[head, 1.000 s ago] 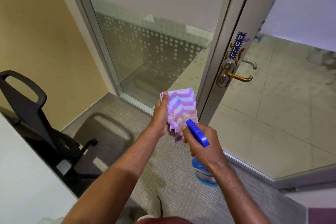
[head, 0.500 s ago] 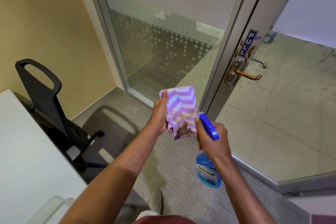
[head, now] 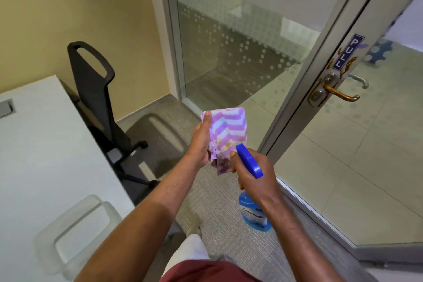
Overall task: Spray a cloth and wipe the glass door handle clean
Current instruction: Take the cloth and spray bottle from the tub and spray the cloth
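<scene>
Beside the cloth (head: 225,131), fingers (head: 234,160) grip the spray bottle (head: 254,215).

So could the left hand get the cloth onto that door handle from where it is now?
Probably yes. The left hand grips the cloth, and nothing stands between it and the door handle; the arm would need to stretch forward and right.

The view has swung left; the door handle (head: 338,94) now sits at the right edge; the desk (head: 45,144) fills the lower left; the chair (head: 96,89) stands nearer centre.
</scene>
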A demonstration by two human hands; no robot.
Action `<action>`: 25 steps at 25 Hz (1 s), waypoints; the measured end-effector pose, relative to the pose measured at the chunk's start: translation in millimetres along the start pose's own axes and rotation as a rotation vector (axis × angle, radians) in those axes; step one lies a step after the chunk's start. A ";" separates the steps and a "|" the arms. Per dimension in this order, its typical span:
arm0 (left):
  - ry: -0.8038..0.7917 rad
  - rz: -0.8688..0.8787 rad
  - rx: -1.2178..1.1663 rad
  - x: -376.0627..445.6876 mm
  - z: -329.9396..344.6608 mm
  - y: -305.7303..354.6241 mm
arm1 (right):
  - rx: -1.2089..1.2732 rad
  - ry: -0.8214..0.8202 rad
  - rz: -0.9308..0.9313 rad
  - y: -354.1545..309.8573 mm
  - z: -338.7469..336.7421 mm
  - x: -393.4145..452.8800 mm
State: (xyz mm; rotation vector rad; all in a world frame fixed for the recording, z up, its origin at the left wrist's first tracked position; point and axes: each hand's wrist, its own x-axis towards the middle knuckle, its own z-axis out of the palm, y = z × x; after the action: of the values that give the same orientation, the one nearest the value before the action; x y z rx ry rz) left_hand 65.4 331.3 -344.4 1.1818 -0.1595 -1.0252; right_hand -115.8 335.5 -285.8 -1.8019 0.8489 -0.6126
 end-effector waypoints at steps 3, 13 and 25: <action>0.067 0.017 -0.043 -11.0 -28.9 8.4 | -0.040 -0.095 -0.051 -4.6 19.7 -5.9; 0.334 0.130 -0.121 -48.8 -181.4 41.5 | 0.153 -0.202 -0.123 -15.5 134.1 3.3; 0.669 0.291 -0.151 -128.2 -420.7 145.2 | 0.410 -0.319 -0.098 -54.9 371.9 -0.7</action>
State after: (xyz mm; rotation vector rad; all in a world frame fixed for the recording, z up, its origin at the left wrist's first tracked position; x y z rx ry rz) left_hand 325.8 714.2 -354.1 1.2589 0.2639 -0.3465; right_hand 171.4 563.2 -369.3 -1.5156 0.3865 -0.4999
